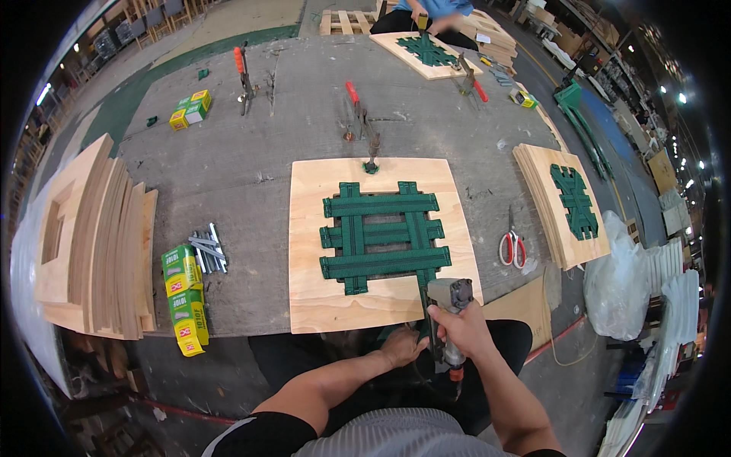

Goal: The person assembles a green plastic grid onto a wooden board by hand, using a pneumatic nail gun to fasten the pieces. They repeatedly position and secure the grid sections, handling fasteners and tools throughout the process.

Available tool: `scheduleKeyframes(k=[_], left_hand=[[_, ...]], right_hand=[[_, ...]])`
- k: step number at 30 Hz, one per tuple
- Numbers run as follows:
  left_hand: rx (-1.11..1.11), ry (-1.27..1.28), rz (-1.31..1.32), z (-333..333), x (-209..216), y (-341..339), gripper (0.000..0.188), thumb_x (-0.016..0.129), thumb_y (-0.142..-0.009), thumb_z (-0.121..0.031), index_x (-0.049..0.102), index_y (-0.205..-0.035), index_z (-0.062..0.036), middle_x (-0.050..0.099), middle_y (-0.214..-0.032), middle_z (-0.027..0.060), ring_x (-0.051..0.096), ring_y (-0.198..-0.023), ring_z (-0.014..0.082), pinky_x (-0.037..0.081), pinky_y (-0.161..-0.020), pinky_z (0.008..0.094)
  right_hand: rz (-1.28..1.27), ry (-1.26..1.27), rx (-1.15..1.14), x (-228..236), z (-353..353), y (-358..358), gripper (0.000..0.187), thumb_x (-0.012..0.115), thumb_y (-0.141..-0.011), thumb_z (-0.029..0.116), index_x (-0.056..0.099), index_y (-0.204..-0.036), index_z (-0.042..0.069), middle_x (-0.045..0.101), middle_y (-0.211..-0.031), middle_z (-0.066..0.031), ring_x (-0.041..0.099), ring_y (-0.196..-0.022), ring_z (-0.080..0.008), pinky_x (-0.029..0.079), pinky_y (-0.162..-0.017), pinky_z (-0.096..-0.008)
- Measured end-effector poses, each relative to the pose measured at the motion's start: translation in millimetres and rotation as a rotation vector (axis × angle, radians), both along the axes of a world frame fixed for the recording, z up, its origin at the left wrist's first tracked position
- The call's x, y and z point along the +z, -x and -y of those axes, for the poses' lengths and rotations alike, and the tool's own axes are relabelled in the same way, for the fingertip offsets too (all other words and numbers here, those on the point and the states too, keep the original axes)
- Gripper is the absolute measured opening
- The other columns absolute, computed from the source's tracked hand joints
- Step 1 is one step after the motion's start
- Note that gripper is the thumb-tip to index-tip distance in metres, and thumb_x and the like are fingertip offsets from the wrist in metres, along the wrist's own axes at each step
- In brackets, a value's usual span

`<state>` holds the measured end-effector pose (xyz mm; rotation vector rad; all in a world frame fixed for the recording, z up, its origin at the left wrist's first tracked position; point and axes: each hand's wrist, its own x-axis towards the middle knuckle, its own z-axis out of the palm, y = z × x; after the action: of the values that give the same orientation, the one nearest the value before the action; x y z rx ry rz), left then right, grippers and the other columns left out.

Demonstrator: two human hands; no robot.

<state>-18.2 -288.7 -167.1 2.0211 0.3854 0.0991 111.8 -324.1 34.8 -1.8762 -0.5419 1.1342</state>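
A square plywood board (pixel 304 244) lies in front of me at the table's near edge. Green webbing straps (pixel 384 268) cross over its cut-out opening, woven over and under each other. My right hand (pixel 463 329) is wrapped round a pneumatic staple gun (pixel 451 295), whose head sits at the board's front right edge beside one strap's lower end. Just below that edge, my left hand (pixel 402 347) is closed on the strap end that hangs down there; its fingertips are partly hidden. A toggle clamp (pixel 371 156) with a red handle presses on the board's far edge.
Stacked wooden frames (pixel 114 244) stand left, near yellow-green staple boxes (pixel 183 297) and loose staple strips (pixel 208 247). Red-handled scissors (pixel 512 247) lie right, before stacked boards (pixel 560 202) topped with a webbed one. Across the table, another person (pixel 434 11) works on a webbed board.
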Motion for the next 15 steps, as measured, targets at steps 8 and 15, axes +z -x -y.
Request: scheduleKeyframes(k=[8, 15], left_hand=[[0.185, 0.425, -0.032, 18.3, 53.0, 10.0, 0.050, 0.044, -0.110, -0.045, 0.071, -0.111, -0.0027, 0.074, -0.097, 0.0176, 0.071, -0.088, 0.0353, 0.056, -0.081, 0.0434], [0.365, 0.821, 0.047, -48.3, 157.8, 19.9, 0.035, 0.055, -0.108, -0.029, 0.069, -0.108, 0.0029, 0.073, -0.095, 0.0094, 0.070, -0.081, 0.0164, 0.057, -0.076, 0.0311]], right_hand=[[-0.015, -0.164, -0.254, 21.2, 50.3, -19.1, 0.020, 0.076, -0.093, 0.015, 0.068, -0.104, 0.000, 0.066, -0.077, -0.0031, 0.060, -0.053, -0.0113, 0.048, -0.047, -0.0278], [-0.062, -0.184, -0.246, 27.5, 66.5, -29.2, 0.021, 0.076, -0.094, 0.017, 0.068, -0.104, 0.000, 0.066, -0.077, -0.0034, 0.061, -0.053, -0.0119, 0.049, -0.047, -0.0282]])
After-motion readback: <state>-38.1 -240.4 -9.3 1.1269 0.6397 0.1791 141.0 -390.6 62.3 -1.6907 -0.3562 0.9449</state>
